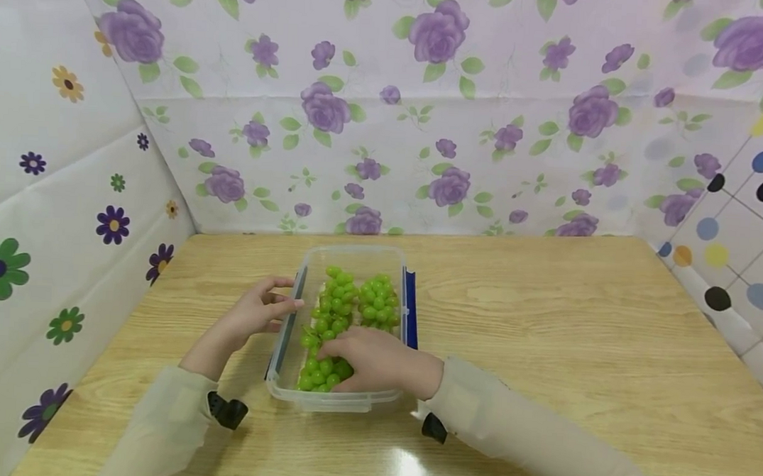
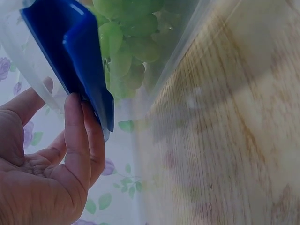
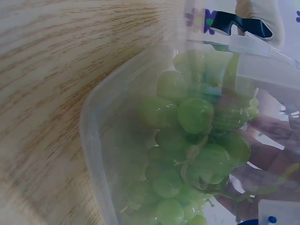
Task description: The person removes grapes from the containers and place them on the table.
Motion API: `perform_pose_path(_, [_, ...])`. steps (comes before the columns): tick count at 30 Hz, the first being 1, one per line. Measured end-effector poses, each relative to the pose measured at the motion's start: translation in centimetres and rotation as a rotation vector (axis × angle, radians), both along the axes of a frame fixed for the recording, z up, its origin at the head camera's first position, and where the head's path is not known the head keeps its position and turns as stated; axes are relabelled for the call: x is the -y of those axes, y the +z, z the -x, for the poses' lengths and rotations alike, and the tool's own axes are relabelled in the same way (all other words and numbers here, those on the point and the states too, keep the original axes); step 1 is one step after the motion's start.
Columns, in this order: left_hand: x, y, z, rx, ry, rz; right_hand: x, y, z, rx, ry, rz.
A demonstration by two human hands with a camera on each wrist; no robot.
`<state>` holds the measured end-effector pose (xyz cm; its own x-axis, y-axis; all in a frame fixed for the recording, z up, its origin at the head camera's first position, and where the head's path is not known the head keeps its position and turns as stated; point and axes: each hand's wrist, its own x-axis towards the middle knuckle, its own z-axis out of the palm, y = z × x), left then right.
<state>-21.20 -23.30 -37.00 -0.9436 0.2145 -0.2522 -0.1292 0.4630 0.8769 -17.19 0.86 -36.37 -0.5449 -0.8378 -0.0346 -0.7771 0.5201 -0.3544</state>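
Note:
A clear plastic food container [image 1: 355,249] with blue side latches stands lidless on the table, holding bunches of green grapes [image 1: 337,300]. At its left side, my left hand [image 1: 253,314] has its thumb over the rim and its fingertips against the folded-down blue latch [image 2: 86,51]. My right hand [image 1: 376,358] reaches inside over the near wall, thumb and fingers around a bunch of grapes [image 1: 316,376] at the near end. Through the cloudy wall, the right wrist view shows grapes [image 3: 196,116] and a stem, with the right fingers partly hidden behind them.
A light wood table [image 1: 530,344] carries the container, with bare wood to its right. Purple-flowered cloth [image 1: 385,146] hangs behind, and patterned sheets close off the left and right sides. Dark wrist cameras [image 1: 227,410] sit under both sleeves near the container's front corners.

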Motion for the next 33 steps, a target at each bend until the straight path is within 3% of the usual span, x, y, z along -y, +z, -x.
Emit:
perform_pose_path(16, [0.24,0.22,-0.05,0.011,-0.001,-0.015,0.08,0.25,-0.06,0.024,0.004,0.038])
perform_pose_path(33, [0.09,0.1,-0.01,0.025,-0.001,-0.02,-0.21,0.56,-0.61,0.073,-0.079,0.069])
